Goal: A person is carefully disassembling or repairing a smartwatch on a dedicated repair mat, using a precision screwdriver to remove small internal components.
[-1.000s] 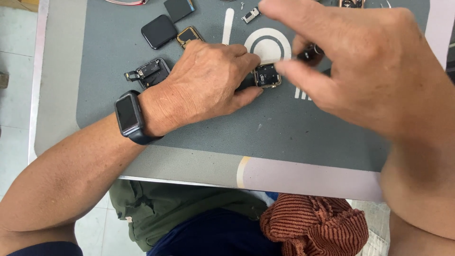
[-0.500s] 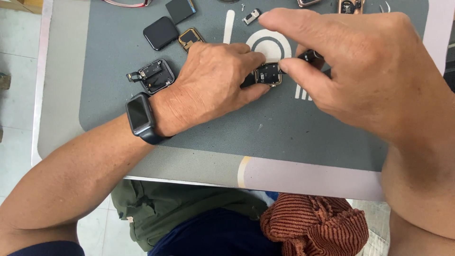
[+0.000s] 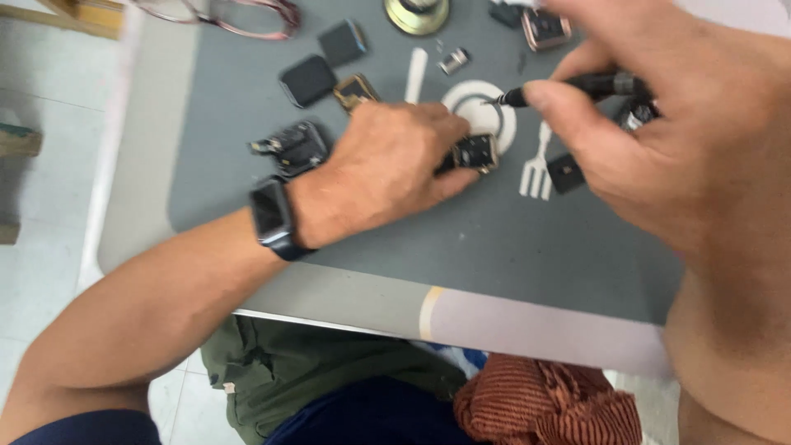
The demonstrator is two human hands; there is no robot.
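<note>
Left hand (image 3: 387,169) lies palm-down mid-table, fingers curled, pinning a small open watch body (image 3: 475,152) on the grey mat (image 3: 494,247). Right hand (image 3: 684,140) hovers just beside it, pinching a black screwdriver (image 3: 593,85), tip over the mat's white ring.

**Greys, blacks and one gold rim**

The mat (image 3: 346,247) is dark grey with white markings; the counter (image 3: 527,330) is pale grey. Under the left grip (image 3: 387,169), the small module (image 3: 475,152) is black, gold-edged. The right grip (image 3: 659,124) pinches a black tool (image 3: 577,85). The wristwatch (image 3: 272,218) is black. The cloth (image 3: 544,404) below is rust with dark stripes.
</note>
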